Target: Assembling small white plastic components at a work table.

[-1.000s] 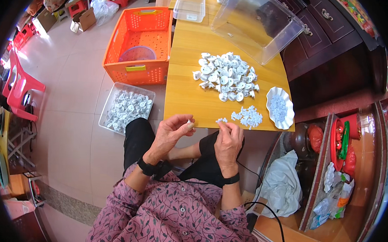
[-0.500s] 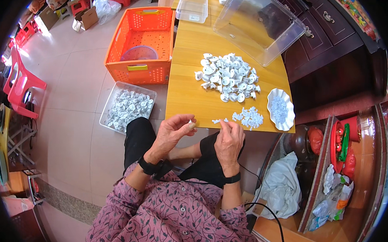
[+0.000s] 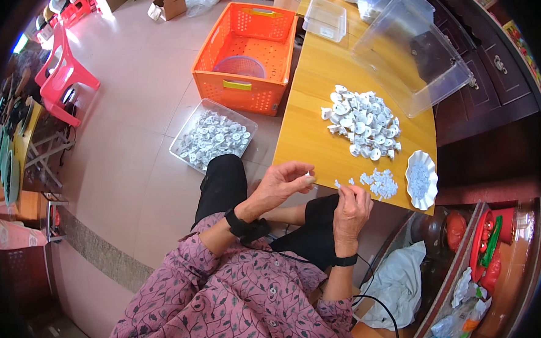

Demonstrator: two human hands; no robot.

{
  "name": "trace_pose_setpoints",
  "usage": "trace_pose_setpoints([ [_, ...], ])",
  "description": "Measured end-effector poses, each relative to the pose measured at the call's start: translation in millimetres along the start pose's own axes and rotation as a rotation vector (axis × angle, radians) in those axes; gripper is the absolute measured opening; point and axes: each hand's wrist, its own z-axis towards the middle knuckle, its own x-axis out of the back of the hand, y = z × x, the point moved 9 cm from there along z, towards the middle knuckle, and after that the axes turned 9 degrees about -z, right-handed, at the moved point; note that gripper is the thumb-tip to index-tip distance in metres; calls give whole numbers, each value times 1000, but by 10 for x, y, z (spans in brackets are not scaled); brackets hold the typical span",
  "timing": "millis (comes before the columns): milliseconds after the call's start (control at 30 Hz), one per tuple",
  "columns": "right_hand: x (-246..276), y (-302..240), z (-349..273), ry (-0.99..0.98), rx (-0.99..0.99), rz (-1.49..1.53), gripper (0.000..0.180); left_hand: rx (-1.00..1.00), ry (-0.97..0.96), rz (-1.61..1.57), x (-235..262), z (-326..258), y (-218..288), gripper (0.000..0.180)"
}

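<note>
Both forearms entered from the lower edge, bent at the elbows, and met over the near edge of the wooden table (image 3: pixel 320 147). The left hand (image 3: pixel 280 185) was raised palm-inward, wrist cocked back, with a black wristband below it; its thumb and forefinger were pinched narrowly on a small white part (image 3: pixel 309 173) held just off the table's near edge. The right hand (image 3: pixel 351 210) was curled knuckles-up, fingers drawn close together at the near edge beside a few loose white pieces (image 3: pixel 338 185); whether it gripped one could not be told. The tabletop was smooth, light wood-grain laminate. A small heap of tiny white pieces (image 3: pixel 380 184) lay at the near right corner, just beside a scalloped white dish (image 3: pixel 421 180) holding more of them. A larger pile of round white plastic parts (image 3: pixel 361 122) occupied the table's middle. A clear, rigid plastic bin (image 3: pixel 411 54) lay tilted at the far right edge. On the tiled floor off the left edge stood a perforated orange crate (image 3: pixel 246 51) and a clear tray of white parts (image 3: pixel 213 137).
</note>
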Motion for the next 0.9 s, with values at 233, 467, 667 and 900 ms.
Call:
trace_pose_setpoints([
  [233,-7,-55,24,-4,38,4,8,2,-17,13,7,3,-14,29],
  [467,-98,4,22,-30,-16,58,11,24,14,1,18,-9,20,30],
  [667,-135,134,7,0,-113,164,12,23,14,26,33,-4,14,31],
  [900,-235,345,-72,-91,-528,621,9,12,-21,37,44,-5,-9,31],
])
